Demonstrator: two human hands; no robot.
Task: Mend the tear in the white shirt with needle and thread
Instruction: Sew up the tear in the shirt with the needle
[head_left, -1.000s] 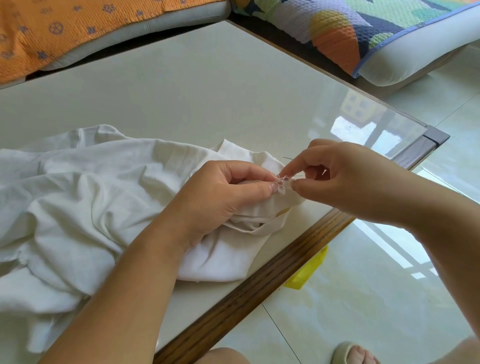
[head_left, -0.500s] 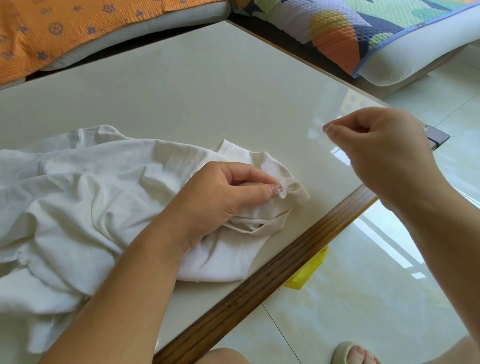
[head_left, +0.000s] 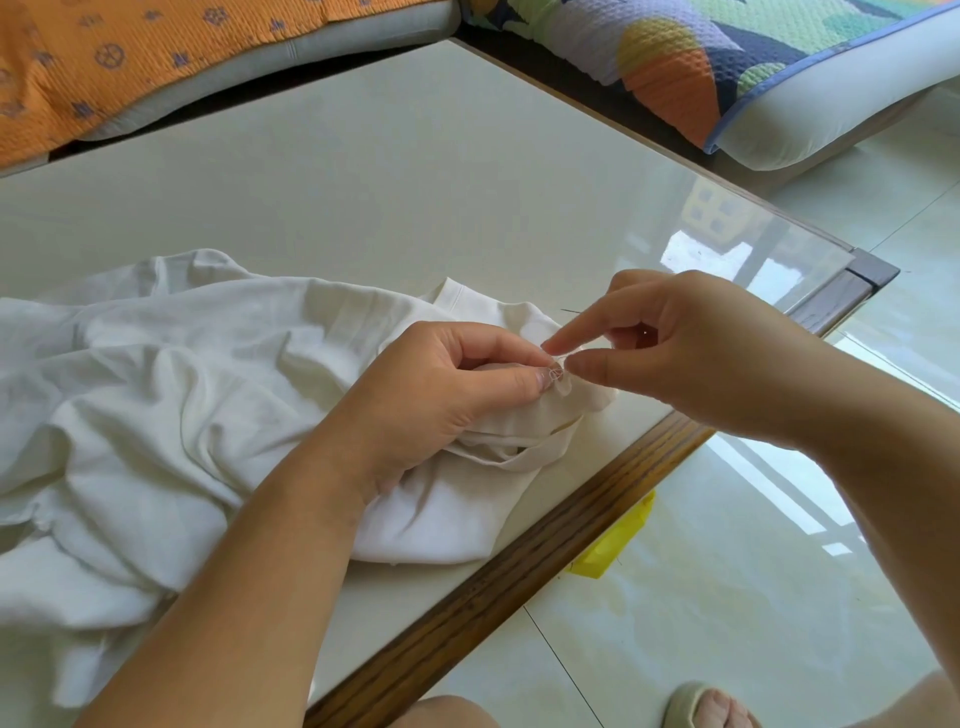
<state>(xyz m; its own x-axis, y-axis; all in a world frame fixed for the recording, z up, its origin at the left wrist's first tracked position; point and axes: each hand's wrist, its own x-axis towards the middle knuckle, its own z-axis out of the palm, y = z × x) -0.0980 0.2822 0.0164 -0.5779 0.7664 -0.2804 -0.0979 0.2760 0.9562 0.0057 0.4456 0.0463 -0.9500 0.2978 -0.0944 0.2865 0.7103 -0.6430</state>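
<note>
White shirt, right hand with needle back

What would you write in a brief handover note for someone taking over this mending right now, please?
Left hand: pinches a fold of the white shirt at the tear, on the table near its wooden edge.
Right hand: thumb and forefinger tips meet at the same spot; the needle tip shows just past the forefinger, its grip hidden.
Done: some thread stitches bunch the cloth there.
To do: finish stitching, knot and cut; how much tear remains is hidden.
</note>
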